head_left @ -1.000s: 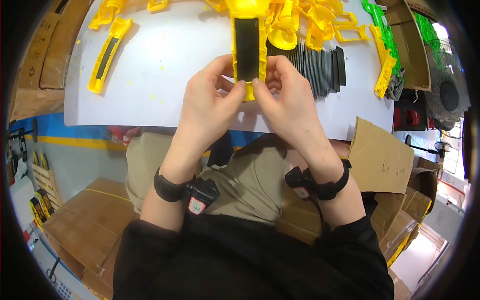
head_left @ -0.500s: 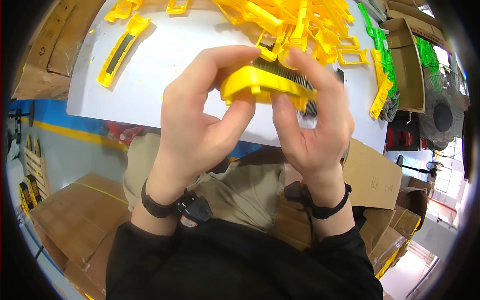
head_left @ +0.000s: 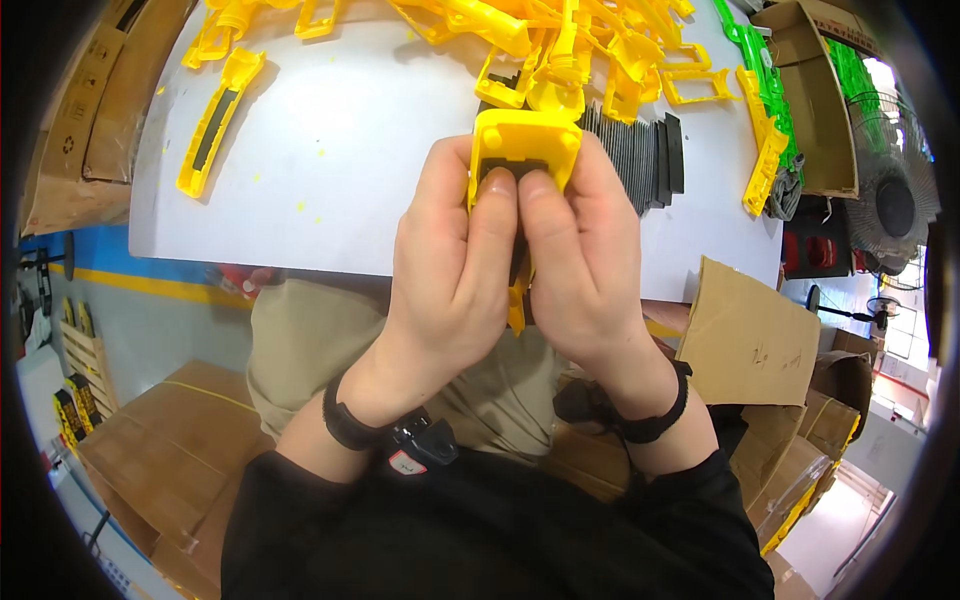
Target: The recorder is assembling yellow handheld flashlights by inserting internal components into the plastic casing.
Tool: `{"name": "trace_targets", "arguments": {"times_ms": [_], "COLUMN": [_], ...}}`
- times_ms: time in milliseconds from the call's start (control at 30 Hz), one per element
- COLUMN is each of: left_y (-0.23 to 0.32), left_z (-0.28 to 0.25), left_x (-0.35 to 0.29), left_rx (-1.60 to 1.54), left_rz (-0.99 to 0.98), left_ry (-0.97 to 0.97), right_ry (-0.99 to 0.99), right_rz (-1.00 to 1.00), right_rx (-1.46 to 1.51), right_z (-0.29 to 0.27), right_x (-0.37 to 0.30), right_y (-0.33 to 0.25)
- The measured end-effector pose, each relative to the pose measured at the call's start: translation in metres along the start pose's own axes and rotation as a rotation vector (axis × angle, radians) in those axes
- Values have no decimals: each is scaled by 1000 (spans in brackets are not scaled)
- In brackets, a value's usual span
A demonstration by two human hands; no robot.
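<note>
Between my two hands, over the table's near edge, is a yellow plastic part (head_left: 527,131) with a dark strip inside it. My left hand (head_left: 450,235) wraps its left side and my right hand (head_left: 590,235) its right side. Both thumbs lie side by side, pressed onto the dark strip. The part's lower end shows below the thumbs; its middle is mostly covered by my fingers. Just beyond my right hand stands a row of thin dark strips (head_left: 630,155). Farther left on the table lies a similar yellow part (head_left: 222,125) with a dark strip set in it.
A heap of yellow plastic parts (head_left: 560,45) covers the back of the white table (head_left: 330,190). Green parts (head_left: 765,80) and another yellow piece (head_left: 766,150) line the right edge. Cardboard boxes (head_left: 170,440) stand at both sides, and a fan (head_left: 888,205) at right.
The yellow part has turned from lying crosswise to pointing lengthwise toward me. My hands have come closer together and lower, and both thumbs now press on the dark strip.
</note>
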State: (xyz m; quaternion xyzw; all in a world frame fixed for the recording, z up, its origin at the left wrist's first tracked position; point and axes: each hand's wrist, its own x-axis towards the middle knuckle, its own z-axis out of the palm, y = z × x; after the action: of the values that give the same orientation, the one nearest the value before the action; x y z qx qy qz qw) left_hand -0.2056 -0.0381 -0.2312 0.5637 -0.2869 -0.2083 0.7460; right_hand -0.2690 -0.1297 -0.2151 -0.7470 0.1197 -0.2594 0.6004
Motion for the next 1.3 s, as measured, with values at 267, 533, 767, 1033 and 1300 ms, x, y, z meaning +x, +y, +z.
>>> {"name": "trace_targets", "arguments": {"times_ms": [267, 533, 767, 1033, 1300], "left_y": [-4, -3, -3, -15, -12], "left_z": [8, 7, 4, -12, -42], "left_x": [0, -3, -1, 10, 24], "left_rx": [66, 185, 78, -235, -338], "left_rz": [77, 100, 59, -322, -458], "left_ry": [43, 0, -28, -154, -8], "right_ry": [89, 86, 66, 14, -1], "right_rz": [56, 97, 134, 248, 257], "right_rx": [204, 325, 347, 237, 48], "right_z": [4, 5, 2, -9, -11], "right_x": [-1, -2, -3, 1, 1], "right_y": [-1, -1, -3, 11, 29]}}
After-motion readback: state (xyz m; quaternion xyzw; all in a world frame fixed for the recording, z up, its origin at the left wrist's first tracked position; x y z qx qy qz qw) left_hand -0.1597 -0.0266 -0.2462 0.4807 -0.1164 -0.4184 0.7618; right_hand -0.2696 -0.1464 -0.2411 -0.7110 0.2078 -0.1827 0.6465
